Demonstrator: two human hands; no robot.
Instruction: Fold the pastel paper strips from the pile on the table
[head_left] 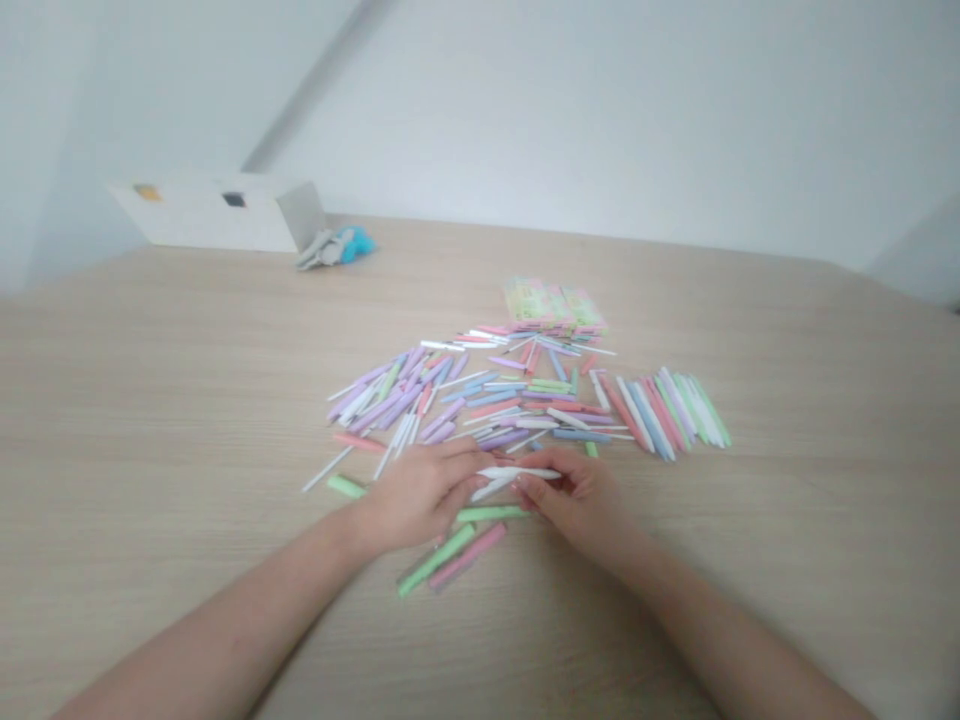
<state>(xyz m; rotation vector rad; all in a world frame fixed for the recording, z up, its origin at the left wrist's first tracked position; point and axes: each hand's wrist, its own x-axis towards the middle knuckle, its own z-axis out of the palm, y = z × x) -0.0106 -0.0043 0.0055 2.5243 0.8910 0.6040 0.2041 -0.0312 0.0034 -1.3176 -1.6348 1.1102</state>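
Note:
My right hand (581, 500) is closed, thumb and fingers pinching a white pen (517, 471) that lies crosswise between my hands. My left hand (420, 492) is curled around the left end of the white pen parts; its fingertips are partly hidden. A second white piece (491, 488) slants below the pen. Just under my hands lie a light green barrel (491, 514), another green barrel (439, 560) and a pink barrel (470, 556). Beyond my fingers spreads a loose heap of pastel pen parts (495, 400), with thin white sticks like refills among them.
To the right, several pastel pens (667, 412) lie side by side in a row. Small yellow-green and pink packs (555, 305) sit behind the heap. At the back left stand a white box (217, 218) and a crumpled grey and blue item (337, 246), near the wall.

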